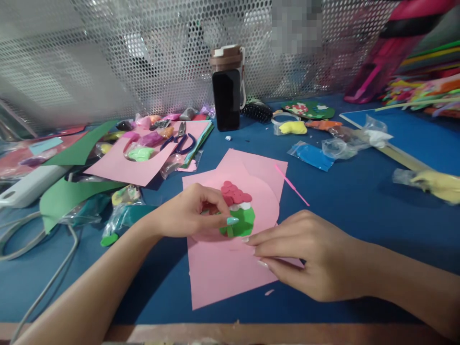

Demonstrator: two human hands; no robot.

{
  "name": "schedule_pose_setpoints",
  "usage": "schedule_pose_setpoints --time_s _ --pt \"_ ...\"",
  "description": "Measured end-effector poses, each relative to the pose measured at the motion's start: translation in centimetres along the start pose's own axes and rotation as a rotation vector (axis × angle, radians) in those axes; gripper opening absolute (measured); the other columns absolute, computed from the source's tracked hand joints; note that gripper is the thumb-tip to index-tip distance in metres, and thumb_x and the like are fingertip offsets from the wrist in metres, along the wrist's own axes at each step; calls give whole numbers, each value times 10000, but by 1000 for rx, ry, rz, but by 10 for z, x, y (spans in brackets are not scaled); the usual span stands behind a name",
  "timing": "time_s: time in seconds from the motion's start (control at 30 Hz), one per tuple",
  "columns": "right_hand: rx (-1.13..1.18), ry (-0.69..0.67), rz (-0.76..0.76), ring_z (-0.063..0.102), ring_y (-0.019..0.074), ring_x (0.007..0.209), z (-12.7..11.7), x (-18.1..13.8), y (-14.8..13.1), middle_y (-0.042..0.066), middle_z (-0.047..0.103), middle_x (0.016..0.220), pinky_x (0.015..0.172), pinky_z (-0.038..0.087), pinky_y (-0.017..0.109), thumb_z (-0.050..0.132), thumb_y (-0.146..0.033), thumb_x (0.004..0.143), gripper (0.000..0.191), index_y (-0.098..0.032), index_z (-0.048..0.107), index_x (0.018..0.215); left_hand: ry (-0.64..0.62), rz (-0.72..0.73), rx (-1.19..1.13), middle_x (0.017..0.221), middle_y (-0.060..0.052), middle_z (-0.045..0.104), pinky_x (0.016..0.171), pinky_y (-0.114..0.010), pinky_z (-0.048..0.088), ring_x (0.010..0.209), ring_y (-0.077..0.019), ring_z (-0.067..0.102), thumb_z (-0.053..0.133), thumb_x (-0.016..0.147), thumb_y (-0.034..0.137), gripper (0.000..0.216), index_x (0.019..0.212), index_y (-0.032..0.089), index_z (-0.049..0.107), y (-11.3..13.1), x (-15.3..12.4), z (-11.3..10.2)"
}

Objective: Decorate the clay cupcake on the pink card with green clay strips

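On the pink paper (215, 278) lies a rounded pink paper piece (268, 196) bearing flattened clay shapes. Red clay discs (235, 193) are clustered at the top, with a strip of white clay (244, 206) under them and a green clay shape (246, 223) below. My left hand (196, 211) is bent in a pinch over the left side of the green shape; what its fingertips hold, if anything, is hidden. A small light-green strip (230, 231) shows just below the thumb. My right hand (305, 254) rests with outstretched fingers on the lower right of the paper.
A dark tumbler (226, 96) stands behind the paper. Bagged clay, pliers (179, 141) and cut pink paper (143, 163) lie left, near a white cable (53, 282). A pink pipe cleaner (293, 186), a blue clay packet (312, 155) and a blue board (413, 129) lie right.
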State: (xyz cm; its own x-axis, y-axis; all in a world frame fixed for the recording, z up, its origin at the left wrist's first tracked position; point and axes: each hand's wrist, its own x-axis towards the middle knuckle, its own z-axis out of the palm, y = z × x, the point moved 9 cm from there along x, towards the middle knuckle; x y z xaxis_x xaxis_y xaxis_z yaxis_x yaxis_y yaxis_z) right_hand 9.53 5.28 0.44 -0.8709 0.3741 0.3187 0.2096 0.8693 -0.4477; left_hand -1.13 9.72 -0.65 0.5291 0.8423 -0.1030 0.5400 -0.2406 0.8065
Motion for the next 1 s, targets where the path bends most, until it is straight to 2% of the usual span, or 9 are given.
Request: schedule_pose_setpoints --time_s 0.1,0.2,0.33,0.5,0.73,1.0 --pt "-14 29 -14 664 144 721 -3 1 -4 39 716 823 606 464 216 506 -157 803 197 -191 697 840 1 -24 19 739 -17 656 607 -195 427 659 -105 550 549 779 209 130 735 149 656 -4 2 0" --pt "-35 47 -20 665 143 754 -4 2 -9 29 708 938 572 448 222 519 -227 816 174 -197 690 832 -26 -43 46 708 -13 647 592 -191 418 640 -101 535 547 776 211 133 734 145 655 -7 2 2" --pt "-49 -39 -32 649 150 655 8 3 -12 19 646 1120 497 406 279 555 -343 804 209 -181 663 882 4 -52 22 686 -6 635 568 -182 412 618 -93 525 554 772 206 130 706 143 647 -8 3 -2" --pt "-68 -117 -54 641 168 650 20 1 -14 18 601 1196 474 375 314 524 -452 821 327 -182 613 982 18 -47 37 696 -5 649 569 -179 425 621 -96 549 566 761 189 109 712 147 653 -11 4 -4" --pt "-90 -120 -45 659 199 713 20 1 -12 15 598 1200 528 425 320 537 -458 814 383 -195 591 1086 38 -61 129 703 5 666 562 -170 426 617 -94 565 566 756 181 110 730 160 670 -13 3 -5" --pt "-86 -145 -39 657 176 723 22 1 -10 113 652 1083 580 452 265 510 -453 835 400 -173 612 1103 65 -66 95 697 10 663 575 -172 445 614 -92 571 581 745 181 88 716 170 664 -14 4 -7"
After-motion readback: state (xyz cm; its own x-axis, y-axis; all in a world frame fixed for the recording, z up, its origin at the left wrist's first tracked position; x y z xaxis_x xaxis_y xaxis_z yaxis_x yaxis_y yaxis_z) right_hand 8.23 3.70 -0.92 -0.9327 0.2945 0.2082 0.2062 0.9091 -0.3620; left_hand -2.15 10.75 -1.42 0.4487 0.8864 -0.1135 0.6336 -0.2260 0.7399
